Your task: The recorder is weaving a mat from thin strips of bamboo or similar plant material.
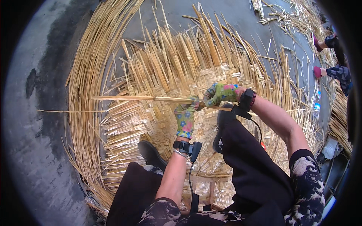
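Note:
Both hands wear green flowered gloves and grip a flattened reed strip point(143, 98) that runs crosswise, its long end reaching left. My left hand point(185, 115) is closed around it near the middle of the view. Just right of it, my right hand point(221, 94) is closed on the same strip, close to its right part. Beneath them lies a large woven reed mat point(158, 124) with a herringbone pattern, its unwoven ends sticking out at the far side and left. My fingertips are partly hidden by the gloves' curl.
A long bundle of loose reeds point(88, 71) curves along the left on the grey floor point(26, 150). My shoe point(151, 153) rests on the mat. At the right are another person's legs point(335, 73), a plastic bottle point(317, 106) and more reed piles point(339, 116).

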`<state>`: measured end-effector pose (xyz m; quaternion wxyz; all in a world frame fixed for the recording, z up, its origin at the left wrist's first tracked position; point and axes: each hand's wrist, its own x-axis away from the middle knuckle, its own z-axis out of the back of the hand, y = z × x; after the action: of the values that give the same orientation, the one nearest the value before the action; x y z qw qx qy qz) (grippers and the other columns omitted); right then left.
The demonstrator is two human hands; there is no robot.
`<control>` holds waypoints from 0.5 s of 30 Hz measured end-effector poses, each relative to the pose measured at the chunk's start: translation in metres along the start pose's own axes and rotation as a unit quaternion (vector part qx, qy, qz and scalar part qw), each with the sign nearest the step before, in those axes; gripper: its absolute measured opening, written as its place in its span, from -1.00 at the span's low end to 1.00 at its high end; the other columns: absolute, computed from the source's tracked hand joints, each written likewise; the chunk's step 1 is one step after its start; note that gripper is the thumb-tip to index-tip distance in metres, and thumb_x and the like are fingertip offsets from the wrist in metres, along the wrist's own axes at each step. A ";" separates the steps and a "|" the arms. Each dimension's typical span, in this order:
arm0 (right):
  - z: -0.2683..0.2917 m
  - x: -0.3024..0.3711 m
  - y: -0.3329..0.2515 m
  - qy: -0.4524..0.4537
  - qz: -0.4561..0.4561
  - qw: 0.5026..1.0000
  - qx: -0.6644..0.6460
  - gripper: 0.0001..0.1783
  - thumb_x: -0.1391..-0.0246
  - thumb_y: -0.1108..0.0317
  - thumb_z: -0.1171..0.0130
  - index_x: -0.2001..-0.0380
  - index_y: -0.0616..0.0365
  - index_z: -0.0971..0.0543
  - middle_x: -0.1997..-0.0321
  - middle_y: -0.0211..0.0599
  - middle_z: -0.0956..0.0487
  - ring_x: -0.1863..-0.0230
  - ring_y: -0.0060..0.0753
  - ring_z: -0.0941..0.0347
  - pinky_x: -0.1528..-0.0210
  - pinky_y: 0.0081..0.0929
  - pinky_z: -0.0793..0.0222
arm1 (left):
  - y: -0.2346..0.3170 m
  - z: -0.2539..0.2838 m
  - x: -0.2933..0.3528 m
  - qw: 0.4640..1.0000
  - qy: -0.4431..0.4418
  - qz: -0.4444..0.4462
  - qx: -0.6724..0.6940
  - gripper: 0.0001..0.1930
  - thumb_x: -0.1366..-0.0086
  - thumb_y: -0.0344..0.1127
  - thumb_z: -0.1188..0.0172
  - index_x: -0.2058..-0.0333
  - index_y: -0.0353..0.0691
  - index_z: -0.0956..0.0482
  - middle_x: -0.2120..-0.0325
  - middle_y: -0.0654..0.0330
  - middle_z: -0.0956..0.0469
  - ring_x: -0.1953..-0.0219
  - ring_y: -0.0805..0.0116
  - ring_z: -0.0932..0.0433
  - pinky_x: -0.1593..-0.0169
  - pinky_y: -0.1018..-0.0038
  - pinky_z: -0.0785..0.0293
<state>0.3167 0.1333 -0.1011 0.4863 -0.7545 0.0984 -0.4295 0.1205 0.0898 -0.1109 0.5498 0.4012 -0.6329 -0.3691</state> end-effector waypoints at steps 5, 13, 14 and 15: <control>-0.006 -0.003 -0.012 -0.010 -0.032 0.999 -0.017 -0.83 0.20 0.37 -0.26 0.47 0.20 -0.56 0.61 -0.56 -0.46 0.55 -0.73 -0.28 0.48 -0.70 -0.20 | 0.003 0.005 0.000 0.995 -0.006 0.033 0.095 -0.81 -0.04 -0.41 -0.23 0.33 -0.32 -0.55 0.45 0.24 -0.56 0.42 0.49 -0.51 0.35 0.59 -0.45; -0.018 -0.009 -0.012 0.094 -0.038 0.995 -0.018 -0.77 0.18 0.38 -0.24 0.38 0.23 -0.57 0.50 -0.48 -0.52 0.49 -0.74 -0.33 0.43 -0.70 -0.25 | 0.009 0.011 -0.006 0.997 0.065 0.015 0.035 -0.80 -0.04 -0.46 -0.22 0.31 -0.32 -0.54 0.42 0.20 -0.55 0.42 0.48 -0.52 0.29 0.60 -0.48; -0.015 -0.010 -0.013 0.089 -0.037 0.995 -0.013 -0.77 0.18 0.38 -0.24 0.38 0.23 -0.57 0.50 -0.48 -0.52 0.49 -0.74 -0.33 0.43 -0.70 -0.25 | 0.011 0.012 -0.009 0.990 0.102 -0.053 0.076 -0.76 -0.01 -0.52 -0.22 0.28 -0.36 -0.52 0.39 0.16 -0.56 0.42 0.47 -0.53 0.31 0.61 -0.51; -0.011 -0.010 -0.012 0.072 -0.054 0.995 0.048 -0.75 0.17 0.35 -0.24 0.36 0.24 -0.57 0.50 -0.47 -0.52 0.48 -0.72 -0.34 0.42 -0.69 -0.26 | 0.015 0.020 -0.012 0.990 0.124 -0.065 0.030 -0.73 -0.01 -0.55 -0.21 0.23 -0.36 -0.51 0.37 0.14 -0.55 0.40 0.46 -0.53 0.30 0.63 -0.52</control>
<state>0.2996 0.1380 -0.0954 0.4898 -0.7015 0.0710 -0.5127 0.1000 0.1075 -0.1043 0.5864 0.5006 -0.5431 -0.3324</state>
